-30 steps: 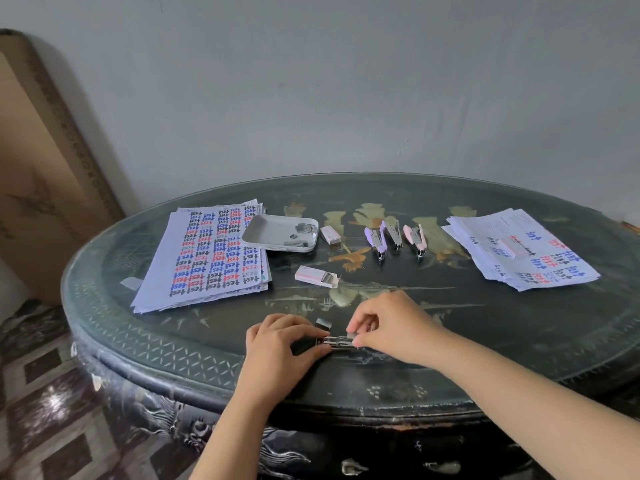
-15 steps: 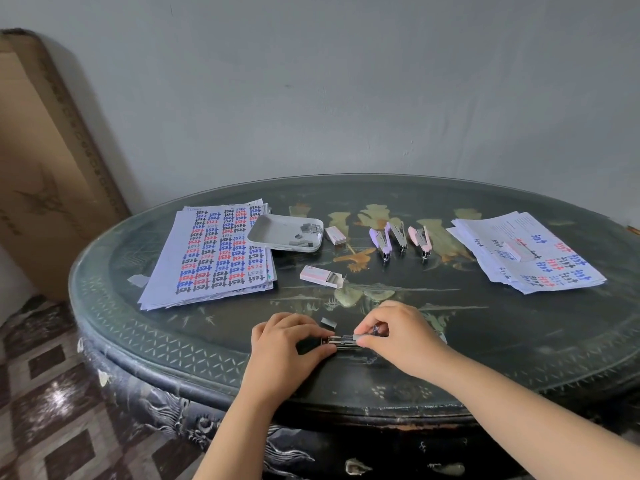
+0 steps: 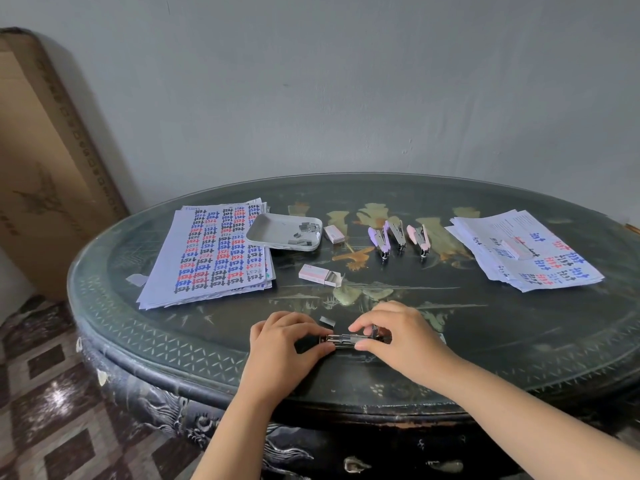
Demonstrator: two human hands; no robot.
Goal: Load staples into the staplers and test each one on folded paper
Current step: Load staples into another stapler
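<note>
A small stapler (image 3: 346,339) lies opened out flat near the table's front edge, its metal staple channel showing between my hands. My left hand (image 3: 287,344) pinches its left end. My right hand (image 3: 398,337) grips its right end with thumb and fingers. A short strip of staples (image 3: 327,321) lies just behind the stapler. An open staple box (image 3: 320,275) sits further back. Three more staplers, two purple (image 3: 379,240) (image 3: 397,233) and one pink (image 3: 420,239), stand in a row at the back.
A printed paper stack (image 3: 214,254) lies at the left, with a grey tray (image 3: 277,233) of loose staple strips beside it and a closed staple box (image 3: 334,233). More folded printed sheets (image 3: 530,251) lie at the right. A cardboard box (image 3: 41,161) leans against the wall.
Both hands stay on the stapler in nearly the same place. The camera has tilted a little, shifting the table lower in view.
</note>
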